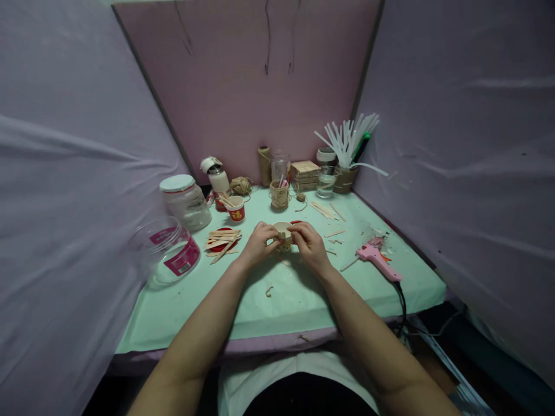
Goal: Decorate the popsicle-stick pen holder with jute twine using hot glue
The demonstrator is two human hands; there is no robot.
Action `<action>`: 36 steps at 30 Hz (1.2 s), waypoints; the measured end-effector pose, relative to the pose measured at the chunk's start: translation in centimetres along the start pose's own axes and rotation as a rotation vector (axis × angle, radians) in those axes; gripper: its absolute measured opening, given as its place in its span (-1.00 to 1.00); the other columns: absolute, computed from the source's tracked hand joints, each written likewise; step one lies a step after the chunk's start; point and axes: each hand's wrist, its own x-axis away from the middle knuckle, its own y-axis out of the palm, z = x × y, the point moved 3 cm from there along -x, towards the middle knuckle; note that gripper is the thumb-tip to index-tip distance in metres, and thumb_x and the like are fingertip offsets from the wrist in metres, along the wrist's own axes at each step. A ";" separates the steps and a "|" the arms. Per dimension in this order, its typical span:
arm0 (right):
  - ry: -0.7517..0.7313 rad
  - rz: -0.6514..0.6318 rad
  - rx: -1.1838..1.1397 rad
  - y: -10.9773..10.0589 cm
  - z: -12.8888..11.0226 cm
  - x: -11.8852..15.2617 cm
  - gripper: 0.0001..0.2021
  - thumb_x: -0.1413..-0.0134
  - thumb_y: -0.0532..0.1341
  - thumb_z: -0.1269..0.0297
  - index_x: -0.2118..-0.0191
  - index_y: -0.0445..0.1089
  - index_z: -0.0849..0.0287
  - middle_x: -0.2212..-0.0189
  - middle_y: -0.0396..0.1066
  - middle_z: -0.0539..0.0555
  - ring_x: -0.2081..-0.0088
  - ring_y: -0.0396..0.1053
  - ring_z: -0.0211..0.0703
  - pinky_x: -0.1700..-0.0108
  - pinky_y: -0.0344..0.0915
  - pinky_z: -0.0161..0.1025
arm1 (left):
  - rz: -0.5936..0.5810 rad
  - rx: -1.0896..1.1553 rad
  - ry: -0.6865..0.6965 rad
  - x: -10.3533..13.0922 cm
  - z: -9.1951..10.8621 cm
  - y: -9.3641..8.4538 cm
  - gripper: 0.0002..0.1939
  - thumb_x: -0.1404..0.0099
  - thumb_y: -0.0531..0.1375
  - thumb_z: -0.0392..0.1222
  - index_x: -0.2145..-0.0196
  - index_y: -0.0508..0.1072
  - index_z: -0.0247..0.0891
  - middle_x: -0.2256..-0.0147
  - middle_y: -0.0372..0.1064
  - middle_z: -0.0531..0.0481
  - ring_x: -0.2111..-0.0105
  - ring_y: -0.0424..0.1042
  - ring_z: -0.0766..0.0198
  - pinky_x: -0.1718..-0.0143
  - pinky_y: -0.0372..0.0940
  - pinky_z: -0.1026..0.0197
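A small pale paper cup [284,227] stands upright near the middle of the green-covered table [208,312], with small wooden pieces on its front. My left hand [261,242] is closed at the cup's left front, its thumb and fingers pinching the edge. From the right, my right hand [310,244] pinches at the cup's right front side. Fingers hide part of the cup wall. Just behind the cup, a bit of a red object [296,222] shows. A short curl of twine [269,292] lies in front of the hands.
Flat wooden sticks [223,240] lie on a red dish at left, near an open plastic tub [184,257] and a lidded jar [186,202]. A pink glue gun [379,261] with a cord rests at right. Glue sticks [347,141], a water glass [326,184] and twine [241,185] stand behind.
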 end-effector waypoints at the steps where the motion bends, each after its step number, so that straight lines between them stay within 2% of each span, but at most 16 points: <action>1: -0.023 0.000 0.020 0.1 -0.1 0.0 -0.82 -0.26 0.12 0.27 0.16 0.48 0.10 0.21 0.41 0.14 0.14 0.40 -0.08 0.16 0.42 -0.13 | -0.001 0.000 -0.001 0.0 0.0 0.0 -0.91 -0.28 0.24 -0.20 0.36 0.54 -0.20 0.35 0.45 -0.04 0.22 0.24 0.16 0.15 0.23 0.09; 8: -0.138 0.003 0.113 0.7 -0.6 -0.1 -0.85 -0.22 0.18 0.31 0.19 0.50 0.06 0.28 0.45 0.10 0.19 0.42 -0.09 0.13 0.38 -0.12 | -0.002 0.007 0.010 0.0 -0.1 0.2 -0.91 -0.28 0.24 -0.21 0.29 0.56 -0.18 0.34 0.47 -0.03 0.21 0.26 0.16 0.13 0.23 0.07; 12: -0.138 -0.002 0.145 0.7 -0.6 -0.1 -0.86 -0.22 0.17 0.33 0.24 0.50 0.05 0.33 0.51 0.08 0.22 0.43 -0.07 0.12 0.37 -0.09 | -0.010 0.015 0.009 0.0 -0.2 0.3 -0.92 -0.26 0.25 -0.21 0.31 0.57 -0.17 0.33 0.48 -0.02 0.22 0.27 0.17 0.12 0.23 0.07; 18: -0.122 0.021 0.122 0.7 -0.9 -0.2 -0.85 -0.22 0.17 0.33 0.30 0.50 0.09 0.38 0.52 0.07 0.27 0.44 -0.10 0.17 0.37 -0.15 | -0.006 0.014 0.014 -0.1 -0.4 0.4 -0.93 -0.26 0.26 -0.21 0.32 0.57 -0.18 0.35 0.48 -0.03 0.22 0.27 0.16 0.13 0.22 0.08; 36: -0.075 0.049 0.091 0.7 -0.8 -0.2 -0.87 -0.18 0.19 0.31 0.32 0.50 0.11 0.41 0.50 0.06 0.33 0.43 -0.13 0.25 0.36 -0.18 | 0.004 0.028 -0.009 -0.1 -0.7 0.5 -0.91 -0.27 0.24 -0.19 0.34 0.57 -0.17 0.35 0.48 -0.03 0.22 0.28 0.17 0.14 0.24 0.07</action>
